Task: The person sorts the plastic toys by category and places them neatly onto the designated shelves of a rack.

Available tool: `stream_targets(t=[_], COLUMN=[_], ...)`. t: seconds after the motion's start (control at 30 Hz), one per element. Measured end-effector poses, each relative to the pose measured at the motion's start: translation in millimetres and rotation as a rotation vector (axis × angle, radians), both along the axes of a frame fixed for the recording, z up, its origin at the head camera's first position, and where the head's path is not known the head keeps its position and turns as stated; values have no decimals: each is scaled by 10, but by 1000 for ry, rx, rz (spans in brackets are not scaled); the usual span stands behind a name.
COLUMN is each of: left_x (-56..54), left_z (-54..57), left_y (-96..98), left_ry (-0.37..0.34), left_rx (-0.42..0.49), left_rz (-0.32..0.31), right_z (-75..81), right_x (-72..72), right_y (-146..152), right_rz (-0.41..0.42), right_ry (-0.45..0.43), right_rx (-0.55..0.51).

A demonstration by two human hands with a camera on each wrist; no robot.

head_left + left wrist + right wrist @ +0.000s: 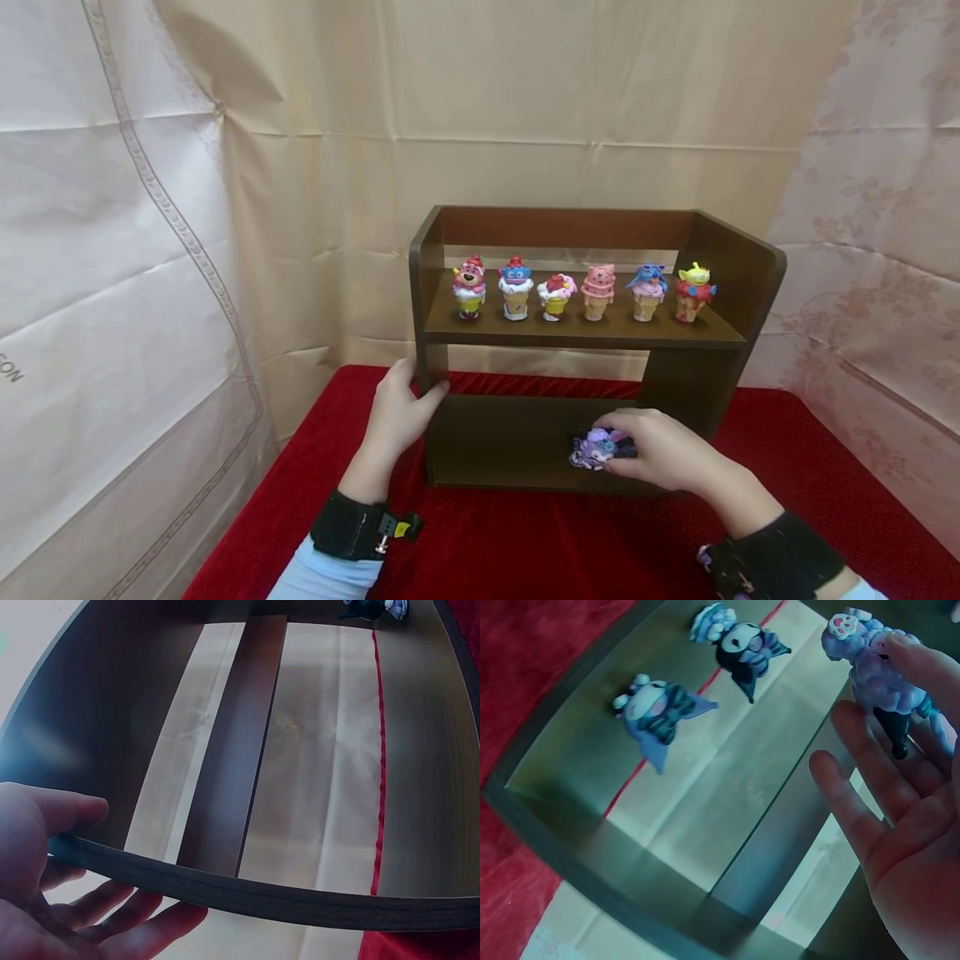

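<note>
My left hand (400,412) grips the left side panel of a dark brown two-tier shelf (585,332), thumb on the inner face and fingers outside, as the left wrist view shows at the panel's edge (247,896). In front of the lower tier, my right hand (660,450) holds a purple figurine (877,671) with a black pointed part between thumb and fingers. Two purple, black and white figurines, one with a frilly hat (739,645) and one with a dark bow (651,712), stand on the lower tier in the right wrist view. The right hand partly hides this spot in the head view.
Several ice-cream-cone character figurines line the upper tier, from a pink bear (469,287) at left to a yellow-headed one (695,292) at right. The shelf stands on a red velvet cloth (495,542). Beige curtains (525,100) hang behind, with pale sheets (97,292) at the sides.
</note>
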State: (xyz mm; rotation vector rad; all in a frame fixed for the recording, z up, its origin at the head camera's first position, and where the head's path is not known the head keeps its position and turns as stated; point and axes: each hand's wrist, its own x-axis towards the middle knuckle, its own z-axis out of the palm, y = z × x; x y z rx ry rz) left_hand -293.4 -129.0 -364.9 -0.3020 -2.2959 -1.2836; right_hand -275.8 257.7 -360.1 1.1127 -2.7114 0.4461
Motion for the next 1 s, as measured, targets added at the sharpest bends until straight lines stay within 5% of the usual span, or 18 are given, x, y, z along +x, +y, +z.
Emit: stream_targets(t=[0.57, 1.0], left_x=[-26, -41], left_z=[0, -21], left_y=[-47, -39], left_ry=[-3, -13], left_rx=[-2, 4], left_rz=[-19, -27], right_z=[85, 18], right_x=[-286, -412], right_y=[-349, -481], right_rz=[62, 12], right_ry=[-30, -103], right_rx=[-43, -29])
